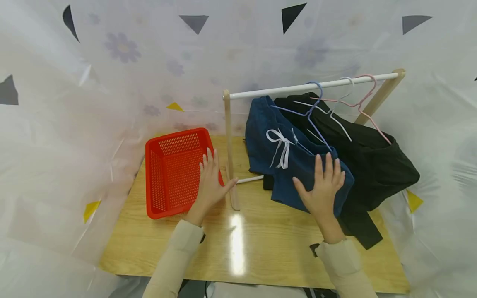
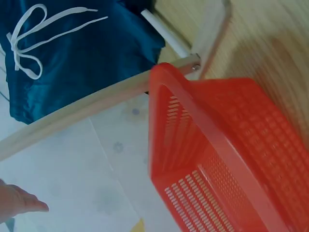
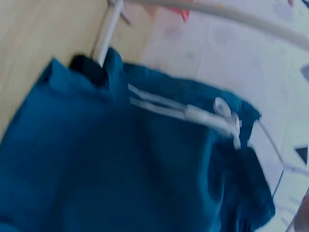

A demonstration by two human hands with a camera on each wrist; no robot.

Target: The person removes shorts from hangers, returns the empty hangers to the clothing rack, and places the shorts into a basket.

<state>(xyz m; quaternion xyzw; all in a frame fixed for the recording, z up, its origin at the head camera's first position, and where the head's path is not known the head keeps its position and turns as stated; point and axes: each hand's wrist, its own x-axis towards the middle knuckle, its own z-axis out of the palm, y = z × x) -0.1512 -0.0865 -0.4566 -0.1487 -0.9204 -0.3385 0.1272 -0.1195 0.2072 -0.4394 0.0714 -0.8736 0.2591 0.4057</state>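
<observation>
Currently | left hand [image 1: 210, 184] spread, near red basket [image 1: 180, 176] | right hand [image 1: 322, 192] spread, before blue shorts [image 1: 294, 171]

Left sleeve [image 1: 167, 267]: one, long, beige, plain, lightly creased; I see a broad cuff [image 1: 188, 235] in the same cloth. Small dark piece [image 1: 203, 239] at that cuff's inner edge, kind unclear to me. Left hand [image 1: 209, 186]: bare, five digits. Right sleeve [image 1: 354, 283]: one, matching beige, its cuff [image 1: 340, 257] equally broad. Dark tab [image 1: 314, 249] at its inner edge, larger on my feed than the left piece. Right hand [image 1: 323, 192]: bare, five digits.
</observation>
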